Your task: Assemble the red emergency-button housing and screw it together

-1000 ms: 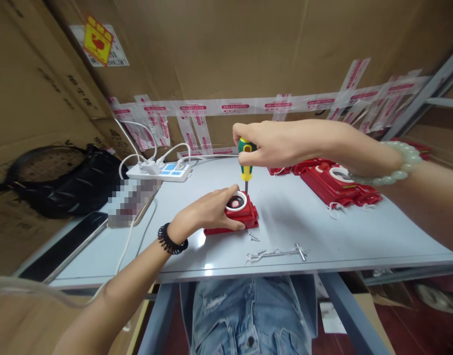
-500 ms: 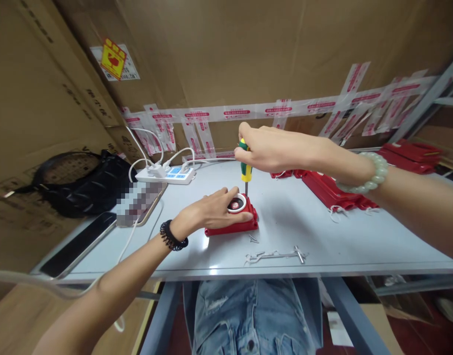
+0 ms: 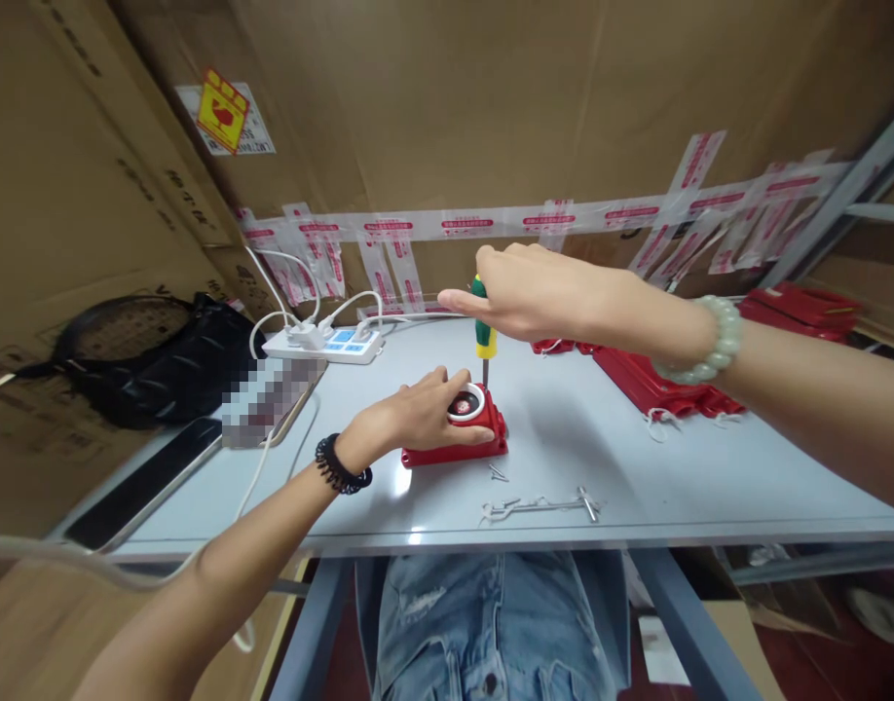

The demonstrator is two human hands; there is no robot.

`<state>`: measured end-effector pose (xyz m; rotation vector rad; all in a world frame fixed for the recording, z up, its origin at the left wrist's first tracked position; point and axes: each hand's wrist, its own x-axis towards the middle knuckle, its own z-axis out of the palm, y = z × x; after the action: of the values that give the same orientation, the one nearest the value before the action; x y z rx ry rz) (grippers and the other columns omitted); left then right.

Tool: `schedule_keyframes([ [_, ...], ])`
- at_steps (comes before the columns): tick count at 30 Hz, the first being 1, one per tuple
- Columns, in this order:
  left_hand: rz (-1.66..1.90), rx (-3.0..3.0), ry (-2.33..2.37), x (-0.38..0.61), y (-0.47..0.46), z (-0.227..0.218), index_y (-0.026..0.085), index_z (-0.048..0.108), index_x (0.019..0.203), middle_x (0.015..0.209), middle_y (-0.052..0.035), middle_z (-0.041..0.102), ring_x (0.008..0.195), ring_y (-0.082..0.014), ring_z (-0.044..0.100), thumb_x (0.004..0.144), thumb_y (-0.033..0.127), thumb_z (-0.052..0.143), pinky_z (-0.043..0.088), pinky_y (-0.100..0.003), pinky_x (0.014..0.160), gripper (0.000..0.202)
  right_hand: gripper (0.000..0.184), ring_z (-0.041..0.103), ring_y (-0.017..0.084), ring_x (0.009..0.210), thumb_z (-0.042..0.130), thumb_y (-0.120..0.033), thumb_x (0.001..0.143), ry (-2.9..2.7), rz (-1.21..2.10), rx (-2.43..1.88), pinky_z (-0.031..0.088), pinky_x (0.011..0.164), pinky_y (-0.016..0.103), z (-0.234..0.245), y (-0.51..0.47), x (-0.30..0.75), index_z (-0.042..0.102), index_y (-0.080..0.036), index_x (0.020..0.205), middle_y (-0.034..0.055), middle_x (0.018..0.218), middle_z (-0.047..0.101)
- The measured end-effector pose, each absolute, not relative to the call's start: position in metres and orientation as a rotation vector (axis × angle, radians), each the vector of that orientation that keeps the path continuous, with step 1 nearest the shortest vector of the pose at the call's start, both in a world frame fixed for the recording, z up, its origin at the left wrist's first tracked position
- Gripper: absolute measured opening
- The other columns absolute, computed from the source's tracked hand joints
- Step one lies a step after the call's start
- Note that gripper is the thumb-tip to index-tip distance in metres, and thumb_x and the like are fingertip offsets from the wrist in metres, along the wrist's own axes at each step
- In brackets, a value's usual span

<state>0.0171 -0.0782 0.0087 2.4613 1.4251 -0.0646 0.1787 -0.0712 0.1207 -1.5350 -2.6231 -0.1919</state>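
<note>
A red box [image 3: 451,452] with a round white-ringed dark dial [image 3: 465,402] on top lies on the table. My left hand [image 3: 428,409] grips it from the left, fingers along the far side and thumb across the near side. Above the box's far right corner, my right hand [image 3: 524,292] is closed round the green and yellow handle of a screwdriver [image 3: 483,336], thumb stretched out to the left. The screwdriver stands upright, its tip down at the box corner; the exact contact is hidden. Small screws [image 3: 498,472] lie just in front of the box.
Near the front edge lies a thin metal T-shaped rod [image 3: 541,505]. More red boxes [image 3: 637,380] are at the right. To the left are a white power strip [image 3: 322,343] with cables, two phones [image 3: 144,482] and a black bag [image 3: 162,360]. Cardboard [image 3: 432,107] walls the back.
My right thumb has swung out leftward from the screwdriver handle, and the hand has turned slightly. My left hand and the red box stay together as before. The view has shifted slightly.
</note>
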Motion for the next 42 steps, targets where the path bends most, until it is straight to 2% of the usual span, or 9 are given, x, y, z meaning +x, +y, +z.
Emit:
schedule_keyframes([
  [5,-0.032,2.477,1.415,0.016,-0.079,0.007,0.024,0.04,0.101,0.096,-0.0052,0.046,0.078,-0.0228,0.055,0.075,0.076,0.043,0.046,-0.041,0.076,0.058,0.047,0.058,0.021,0.061,0.041,-0.044,0.087,-2.689,-0.093,-1.614,0.036,0.05,0.031,0.125,-0.067,0.174,0.046,-0.011,0.12,0.0102,0.078,0.065],
  [12,0.045,2.513,1.421,0.017,-0.082,0.003,0.022,0.044,0.101,0.096,-0.0062,0.048,0.078,-0.0231,0.055,0.074,0.075,0.044,0.045,-0.04,0.075,0.06,0.042,0.052,0.015,0.05,0.049,-0.041,0.082,-2.769,-0.064,-1.587,0.031,0.045,0.029,0.129,-0.067,0.174,0.051,-0.013,0.113,0.0052,0.07,0.063],
  [22,0.289,2.549,1.313,0.015,-0.083,-0.007,0.021,0.044,0.093,0.09,-0.0047,0.049,0.078,-0.021,0.052,0.078,0.07,0.048,0.044,-0.035,0.073,0.051,0.044,0.056,0.018,0.056,0.048,-0.045,0.082,-2.698,0.008,-1.493,0.034,0.047,0.03,0.12,-0.06,0.183,0.049,-0.016,0.116,0.0084,0.082,0.066],
  [30,0.507,2.484,1.261,0.014,-0.084,-0.014,0.02,0.042,0.098,0.099,-0.0062,0.052,0.089,-0.0225,0.051,0.075,0.062,0.057,0.044,-0.035,0.077,0.05,0.043,0.054,0.017,0.056,0.046,-0.048,0.084,-2.69,-0.003,-1.492,0.033,0.048,0.03,0.119,-0.059,0.183,0.049,-0.017,0.113,0.0086,0.085,0.065],
  [34,0.489,2.528,1.351,0.016,-0.086,-0.014,0.02,0.041,0.099,0.101,-0.0064,0.05,0.092,-0.0241,0.05,0.075,0.057,0.057,0.043,-0.039,0.078,0.047,0.042,0.055,0.018,0.06,0.04,-0.05,0.088,-2.668,-0.01,-1.458,0.033,0.05,0.029,0.117,-0.062,0.182,0.049,-0.017,0.111,0.0082,0.083,0.064],
  [37,0.417,2.556,1.376,0.015,-0.087,-0.012,0.021,0.042,0.1,0.102,-0.0058,0.05,0.091,-0.0243,0.05,0.076,0.06,0.053,0.042,-0.041,0.079,0.047,0.042,0.057,0.018,0.064,0.035,-0.051,0.09,-2.624,-0.029,-1.44,0.034,0.053,0.029,0.113,-0.063,0.18,0.05,-0.017,0.11,0.0081,0.085,0.064],
  [42,0.374,2.598,1.361,0.011,-0.087,-0.011,0.022,0.044,0.105,0.106,-0.0057,0.049,0.09,-0.0234,0.052,0.08,0.061,0.051,0.04,-0.041,0.081,0.047,0.045,0.058,0.02,0.063,0.041,-0.048,0.087,-2.593,0.001,-1.488,0.035,0.051,0.03,0.115,-0.066,0.179,0.047,-0.014,0.115,0.0112,0.083,0.065],
])
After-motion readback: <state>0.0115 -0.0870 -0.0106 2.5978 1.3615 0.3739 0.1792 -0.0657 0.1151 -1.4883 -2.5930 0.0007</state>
